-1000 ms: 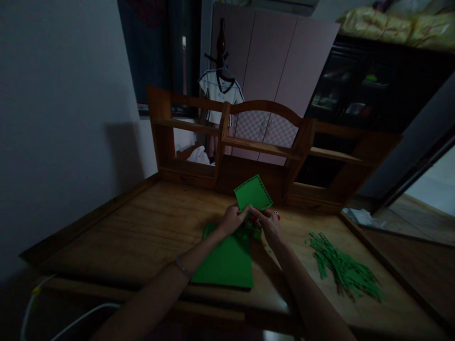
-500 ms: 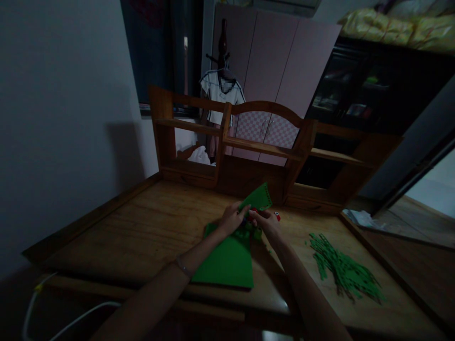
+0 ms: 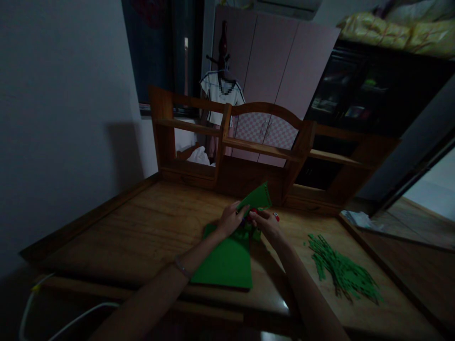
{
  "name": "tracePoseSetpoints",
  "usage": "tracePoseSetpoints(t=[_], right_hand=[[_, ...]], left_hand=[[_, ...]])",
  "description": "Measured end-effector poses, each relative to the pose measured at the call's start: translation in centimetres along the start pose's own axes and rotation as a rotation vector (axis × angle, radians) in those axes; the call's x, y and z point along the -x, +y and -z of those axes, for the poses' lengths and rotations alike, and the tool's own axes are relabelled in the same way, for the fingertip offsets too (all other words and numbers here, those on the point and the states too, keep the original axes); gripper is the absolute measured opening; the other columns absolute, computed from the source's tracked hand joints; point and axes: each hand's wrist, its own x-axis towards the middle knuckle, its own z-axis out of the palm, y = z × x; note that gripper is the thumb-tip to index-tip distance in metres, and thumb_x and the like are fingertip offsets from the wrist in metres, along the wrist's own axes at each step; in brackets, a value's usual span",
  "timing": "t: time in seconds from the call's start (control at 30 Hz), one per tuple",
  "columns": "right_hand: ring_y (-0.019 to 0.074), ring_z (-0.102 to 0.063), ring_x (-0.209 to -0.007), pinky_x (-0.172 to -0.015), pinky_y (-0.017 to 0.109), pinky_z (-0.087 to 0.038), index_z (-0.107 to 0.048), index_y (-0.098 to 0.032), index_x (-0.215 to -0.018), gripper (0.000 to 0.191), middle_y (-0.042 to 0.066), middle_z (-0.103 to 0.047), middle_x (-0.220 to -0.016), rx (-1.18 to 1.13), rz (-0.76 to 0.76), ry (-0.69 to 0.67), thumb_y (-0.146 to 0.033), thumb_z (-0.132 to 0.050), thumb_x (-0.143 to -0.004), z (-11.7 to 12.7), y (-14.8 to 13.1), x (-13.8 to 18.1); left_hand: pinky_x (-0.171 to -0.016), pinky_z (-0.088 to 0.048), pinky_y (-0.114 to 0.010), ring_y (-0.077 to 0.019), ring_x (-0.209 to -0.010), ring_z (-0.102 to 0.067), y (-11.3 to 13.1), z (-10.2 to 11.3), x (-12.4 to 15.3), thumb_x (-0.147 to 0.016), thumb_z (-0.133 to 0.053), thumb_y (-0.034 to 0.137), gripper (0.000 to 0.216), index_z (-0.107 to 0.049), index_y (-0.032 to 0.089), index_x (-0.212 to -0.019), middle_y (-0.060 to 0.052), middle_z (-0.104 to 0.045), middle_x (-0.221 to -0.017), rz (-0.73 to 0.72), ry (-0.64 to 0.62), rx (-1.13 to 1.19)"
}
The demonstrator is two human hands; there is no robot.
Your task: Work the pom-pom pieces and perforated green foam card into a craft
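Fingers [image 3: 243,209] of left hand [image 3: 230,220] and right hand [image 3: 266,222] meet, pinching near edge of perforated green sheet [image 3: 258,196]; sheet tilts up, away from both hands alike. Beneath wrists, larger green sheet [image 3: 223,260] flat on table [image 3: 142,227]; green strips [image 3: 341,272] well right.

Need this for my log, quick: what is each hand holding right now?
Left hand: closed on the small green square sheet with punched edges.
Right hand: pinched shut at a small red piece beside that sheet; exact grip cannot be told.
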Motion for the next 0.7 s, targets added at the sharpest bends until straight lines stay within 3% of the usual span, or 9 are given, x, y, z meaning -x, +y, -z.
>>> tracePoseSetpoints(t=[0.2,0.47,0.7], right_hand=[[0.0119,-0.048,-0.052,-0.052,0.025,-0.033,-0.064,-0.016,-0.071,0.038,0.001,-0.058,-0.059,0.061,-0.027,0.030,-0.052,-0.073,-0.064,0.1,0.1,-0.1],[0.0102,-0.045,-0.051,-0.051,0.024,-0.029,-0.061,-0.015,-0.062,0.039,-0.001,-0.055,-0.056,0.134,0.001,-0.072,-0.053,-0.069,-0.068,0.3,-0.2,0.3],[0.0107,-0.045,-0.054,-0.053,0.024,-0.030,-0.061,-0.016,-0.066,0.034,-0.001,-0.054,-0.059,0.127,0.003,-0.126,-0.048,-0.071,-0.067,0.1,-1.5,1.1]], left_hand=[[-0.086,-0.047,-0.028,-0.0204,-0.097,-0.063,0.2,-0.1,0.1,-0.089,-0.046,0.045,0.035,-0.067,0.021,-0.102,-0.005,-0.070,-0.103,0.003,0.041,0.043],[-0.077,-0.050,-0.028,-0.0205,-0.087,-0.067,-0.4,-0.7,0.0,-0.082,-0.056,0.048,0.038,-0.067,0.015,-0.098,-0.008,-0.071,-0.095,0.103,0.040,0.178],[-0.082,-0.049,-0.027,-0.0176,-0.087,-0.066,0.4,-0.2,0.1,-0.085,-0.051,0.048,0.036,-0.068,0.016,-0.085,-0.004,-0.071,-0.090,0.026,-0.017,0.205]])
